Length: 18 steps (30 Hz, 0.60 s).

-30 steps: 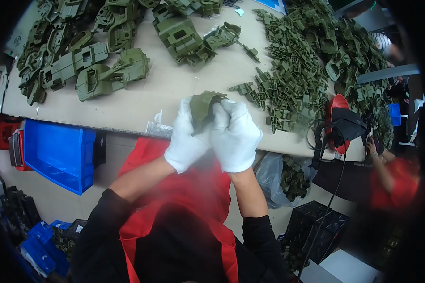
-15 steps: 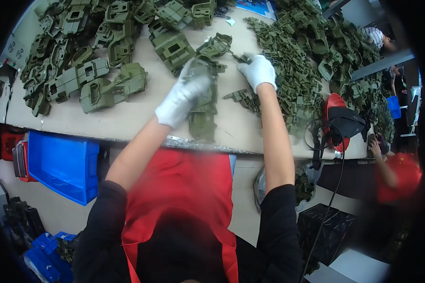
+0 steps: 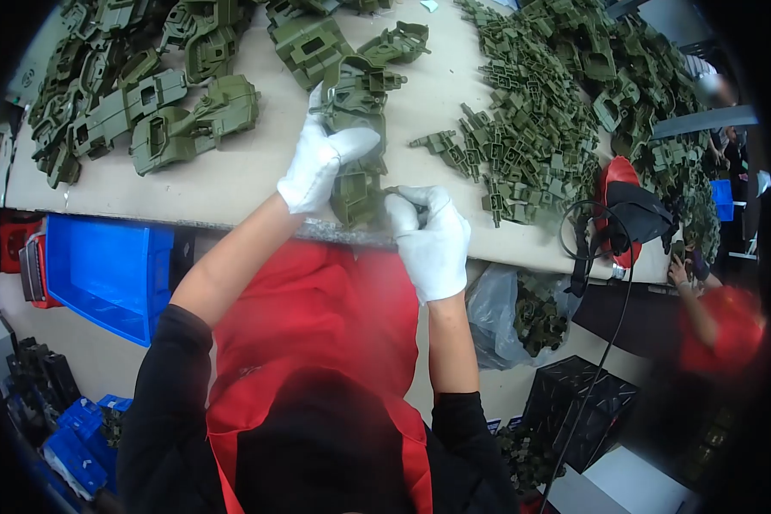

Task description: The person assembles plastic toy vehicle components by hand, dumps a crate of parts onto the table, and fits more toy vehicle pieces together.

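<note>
My left hand (image 3: 321, 163), in a white glove, is wrapped around a long olive-green plastic vehicle body (image 3: 355, 193) near the table's front edge. Its thumb lies across the body's middle. My right hand (image 3: 433, 244), gloved too, is closed at the body's near end, thumb and fingers pinched around a small green plastic part (image 3: 419, 208) that is mostly hidden. Just beyond my left hand lie another green vehicle body (image 3: 310, 51) and a curved green piece (image 3: 398, 43). Right of my hands, a short green connector-like piece (image 3: 437, 142) lies at the edge of a pile of small parts (image 3: 531, 128).
More vehicle bodies (image 3: 197, 124) are heaped at left, larger green parts (image 3: 574, 60) at far right. A red and black bag (image 3: 630, 210) with a cable sits at the table's right. Below are a blue bin (image 3: 107, 278) and a plastic bag (image 3: 497, 317). A person (image 3: 720, 330) works at right.
My right hand has come back from the small-parts pile to the near end of the vehicle body, with a small part in its fingers. The view has shifted slightly.
</note>
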Available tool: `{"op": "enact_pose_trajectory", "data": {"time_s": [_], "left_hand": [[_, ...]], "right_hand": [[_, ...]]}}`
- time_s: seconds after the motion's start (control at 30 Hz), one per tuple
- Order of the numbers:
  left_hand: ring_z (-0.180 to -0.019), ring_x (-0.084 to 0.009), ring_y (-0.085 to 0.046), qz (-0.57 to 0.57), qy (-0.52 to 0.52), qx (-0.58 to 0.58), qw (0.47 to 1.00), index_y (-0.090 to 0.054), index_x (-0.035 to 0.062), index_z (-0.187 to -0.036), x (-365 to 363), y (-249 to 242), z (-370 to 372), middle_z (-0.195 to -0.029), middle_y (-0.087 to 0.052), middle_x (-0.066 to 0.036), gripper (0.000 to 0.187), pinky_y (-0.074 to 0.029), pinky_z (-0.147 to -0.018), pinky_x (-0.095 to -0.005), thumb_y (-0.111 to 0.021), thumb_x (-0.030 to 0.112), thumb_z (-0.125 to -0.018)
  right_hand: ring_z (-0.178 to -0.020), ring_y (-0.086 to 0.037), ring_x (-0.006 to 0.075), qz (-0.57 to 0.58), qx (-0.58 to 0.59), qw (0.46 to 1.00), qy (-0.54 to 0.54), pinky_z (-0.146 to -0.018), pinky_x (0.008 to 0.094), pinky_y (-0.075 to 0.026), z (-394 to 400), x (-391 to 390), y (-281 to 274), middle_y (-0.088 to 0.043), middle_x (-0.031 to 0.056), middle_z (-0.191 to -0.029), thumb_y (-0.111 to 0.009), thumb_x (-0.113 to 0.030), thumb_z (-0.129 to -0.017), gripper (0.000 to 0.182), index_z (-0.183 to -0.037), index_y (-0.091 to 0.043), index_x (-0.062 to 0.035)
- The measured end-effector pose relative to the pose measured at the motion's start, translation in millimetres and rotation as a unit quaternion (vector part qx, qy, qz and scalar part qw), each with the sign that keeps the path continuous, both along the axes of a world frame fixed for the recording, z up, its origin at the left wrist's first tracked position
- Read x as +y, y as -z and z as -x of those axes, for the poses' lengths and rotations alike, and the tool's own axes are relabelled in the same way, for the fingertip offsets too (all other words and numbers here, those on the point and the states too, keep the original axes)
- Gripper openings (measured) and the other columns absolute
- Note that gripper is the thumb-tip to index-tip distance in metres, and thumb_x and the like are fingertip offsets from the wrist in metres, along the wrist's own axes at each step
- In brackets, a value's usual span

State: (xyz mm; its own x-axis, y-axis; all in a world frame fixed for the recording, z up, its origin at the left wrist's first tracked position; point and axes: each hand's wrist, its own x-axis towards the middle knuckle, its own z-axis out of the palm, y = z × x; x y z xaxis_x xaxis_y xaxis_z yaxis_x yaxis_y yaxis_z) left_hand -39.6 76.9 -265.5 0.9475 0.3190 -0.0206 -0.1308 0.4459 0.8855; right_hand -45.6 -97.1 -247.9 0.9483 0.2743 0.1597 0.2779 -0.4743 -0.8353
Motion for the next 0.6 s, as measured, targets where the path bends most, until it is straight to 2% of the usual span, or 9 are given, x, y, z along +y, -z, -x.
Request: {"op": "enact_pose_trajectory", "data": {"time_s": [0.07, 0.1, 0.23, 0.33, 0.47, 0.5, 0.57, 0.6], "left_hand": [[-0.104, -0.0156, -0.055, -0.065, 0.018, 0.05, 0.996, -0.024, 0.0048, -0.143, 5.1, -0.3, 1.1, -0.121, -0.053, -0.009, 0.081, -0.048, -0.09, -0.0297, -0.073, 0.007, -0.078], [-0.105, -0.0162, -0.055, -0.134, 0.001, 0.018, 0.991, -0.024, 0.0049, -0.143, 4.2, 3.1, 2.6, -0.121, -0.054, -0.01, 0.082, -0.047, -0.091, -0.0302, -0.072, 0.009, -0.078], [-0.102, -0.017, -0.056, -0.091, -0.021, -0.017, 0.996, -0.027, 0.0056, -0.142, -3.1, 0.1, 7.1, -0.118, -0.055, -0.01, 0.077, -0.047, -0.09, -0.0305, -0.069, 0.01, -0.077], [-0.102, -0.0169, -0.055, -0.095, -0.011, 0.041, 0.995, -0.031, 0.0055, -0.139, -1.5, -0.5, 11.9, -0.119, -0.054, -0.009, 0.072, -0.047, -0.089, -0.0307, -0.069, 0.011, -0.078], [-0.1, -0.0177, -0.055, -0.075, 0.012, 0.052, 0.996, -0.035, 0.0043, -0.135, -0.4, 6.0, 15.4, -0.116, -0.055, -0.01, 0.069, -0.047, -0.089, -0.0316, -0.07, 0.011, -0.077], [-0.1, -0.0183, -0.055, -0.109, 0.027, 0.062, 0.992, -0.034, 0.0041, -0.136, 0.9, 11.8, 15.9, -0.116, -0.055, -0.01, 0.069, -0.047, -0.089, -0.032, -0.07, 0.011, -0.076], [-0.1, -0.0189, -0.055, -0.149, 0.041, 0.07, 0.986, -0.034, 0.0039, -0.136, 5.4, 13.7, 14.7, -0.115, -0.054, -0.011, 0.07, -0.047, -0.089, -0.0324, -0.07, 0.011, -0.076], [-0.101, -0.0197, -0.055, -0.134, 0.027, 0.057, 0.989, -0.033, 0.0032, -0.136, 3.8, 11.3, 14.6, -0.116, -0.054, -0.011, 0.071, -0.047, -0.09, -0.0329, -0.071, 0.01, -0.076]], "right_hand": [[-0.067, -0.065, 0.032, 0.048, -0.133, 0.99, -0.005, -0.06, 0.0396, -0.052, -1.2, 5.9, -0.5, -0.067, 0.0124, -0.081, -0.073, -0.014, -0.08, 0.014, -0.088, -0.063, -0.0075], [-0.065, -0.064, 0.0313, 0.053, -0.206, 0.977, -0.012, -0.058, 0.0415, -0.051, -1.0, 8.8, 0.6, -0.065, 0.01, -0.076, -0.072, -0.014, -0.08, 0.015, -0.089, -0.061, -0.0099], [-0.062, -0.062, 0.0303, 0.127, -0.239, 0.963, -0.004, -0.057, 0.0415, -0.051, 9.6, 16.3, 2.9, -0.062, 0.0084, -0.073, -0.069, -0.015, -0.083, 0.015, -0.093, -0.059, -0.0099], [-0.062, -0.062, 0.0314, 0.109, -0.233, 0.966, -0.024, -0.056, 0.0422, -0.051, 17.6, 21.0, 0.5, -0.062, 0.0102, -0.075, -0.067, -0.014, -0.084, 0.015, -0.094, -0.058, -0.0085], [-0.063, -0.062, 0.0337, 0.085, -0.205, 0.975, -0.023, -0.058, 0.0435, -0.051, 6.4, 19.3, 2.5, -0.062, 0.0133, -0.079, -0.067, -0.011, -0.084, 0.016, -0.096, -0.057, -0.0081], [-0.063, -0.062, 0.0337, 0.087, -0.203, 0.975, -0.025, -0.058, 0.0435, -0.051, 8.6, 19.5, 1.2, -0.062, 0.0133, -0.079, -0.067, -0.011, -0.084, 0.016, -0.096, -0.057, -0.0081], [-0.066, -0.064, 0.0324, 0.178, -0.212, 0.961, -0.02, -0.059, 0.0431, -0.052, 14.4, 24.2, -1.3, -0.064, 0.0133, -0.079, -0.067, -0.009, -0.083, 0.016, -0.096, -0.058, -0.0076], [-0.066, -0.064, 0.0324, 0.177, -0.212, 0.961, -0.02, -0.059, 0.0431, -0.052, 11.6, 25.8, -0.6, -0.064, 0.0133, -0.079, -0.067, -0.009, -0.083, 0.016, -0.096, -0.058, -0.0076]]}}
